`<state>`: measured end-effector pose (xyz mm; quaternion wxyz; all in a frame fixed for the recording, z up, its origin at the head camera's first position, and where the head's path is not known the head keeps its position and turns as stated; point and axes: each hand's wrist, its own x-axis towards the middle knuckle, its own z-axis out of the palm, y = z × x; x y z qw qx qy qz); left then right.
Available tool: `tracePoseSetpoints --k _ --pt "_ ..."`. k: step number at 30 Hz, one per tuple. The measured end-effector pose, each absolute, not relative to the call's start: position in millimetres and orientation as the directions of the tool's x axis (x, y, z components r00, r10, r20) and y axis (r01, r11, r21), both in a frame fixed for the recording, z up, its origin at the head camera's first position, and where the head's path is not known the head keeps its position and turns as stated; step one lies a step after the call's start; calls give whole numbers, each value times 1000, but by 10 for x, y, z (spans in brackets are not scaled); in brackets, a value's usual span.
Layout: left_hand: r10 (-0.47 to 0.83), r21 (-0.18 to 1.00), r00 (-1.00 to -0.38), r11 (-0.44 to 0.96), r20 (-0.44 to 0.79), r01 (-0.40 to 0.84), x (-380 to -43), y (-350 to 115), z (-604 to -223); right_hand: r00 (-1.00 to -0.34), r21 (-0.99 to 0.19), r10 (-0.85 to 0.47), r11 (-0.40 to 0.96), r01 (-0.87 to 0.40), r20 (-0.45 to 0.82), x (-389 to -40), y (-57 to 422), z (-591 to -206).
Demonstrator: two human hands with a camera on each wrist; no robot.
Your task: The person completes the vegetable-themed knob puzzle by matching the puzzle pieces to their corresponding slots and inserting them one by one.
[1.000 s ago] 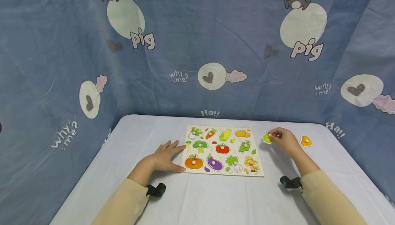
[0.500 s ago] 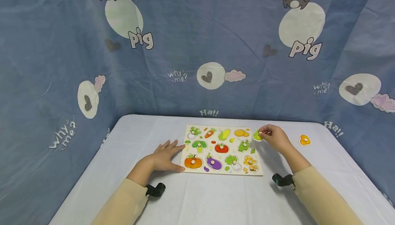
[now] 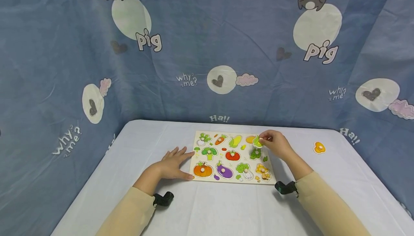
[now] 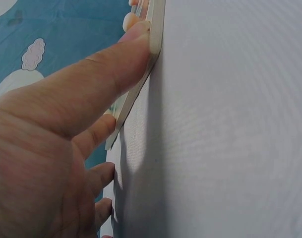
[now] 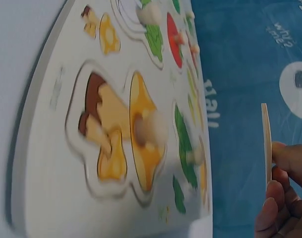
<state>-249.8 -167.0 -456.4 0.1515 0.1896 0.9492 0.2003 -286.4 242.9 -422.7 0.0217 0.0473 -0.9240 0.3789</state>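
A wooden knob puzzle board (image 3: 223, 160) with vegetable pictures lies on the white table. At its left edge my left hand (image 3: 173, 164) is spread out; the left wrist view shows the thumb (image 4: 108, 67) on the board's rim. My right hand (image 3: 275, 144) pinches a light green vegetable-shaped puzzle piece (image 3: 257, 142) over the board's far right corner. In the head view this piece overlaps the yellow-orange potato-like picture (image 3: 250, 139). The right wrist view shows the held piece (image 5: 267, 144) edge-on, up off the board, between thumb and fingers.
An orange-yellow puzzle piece (image 3: 319, 147) lies on the table to the right of the board. Knobbed pieces such as the tomato (image 3: 232, 155), pumpkin (image 3: 202, 170) and mushroom (image 5: 148, 134) sit in the board. A blue printed cloth (image 3: 194, 103) hangs behind the table.
My right hand has carried the green piece leftward from beside the board to over its far right corner. The left hand has stayed at the left edge.
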Motion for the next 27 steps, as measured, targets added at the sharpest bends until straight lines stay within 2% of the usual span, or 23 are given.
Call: tracePoseSetpoints --k 27 --pt "416 440 -884 849 -211 294 -2499 -1667 -4558 -986 -718 -156 679 -153 62 -3105 1896 -4346"
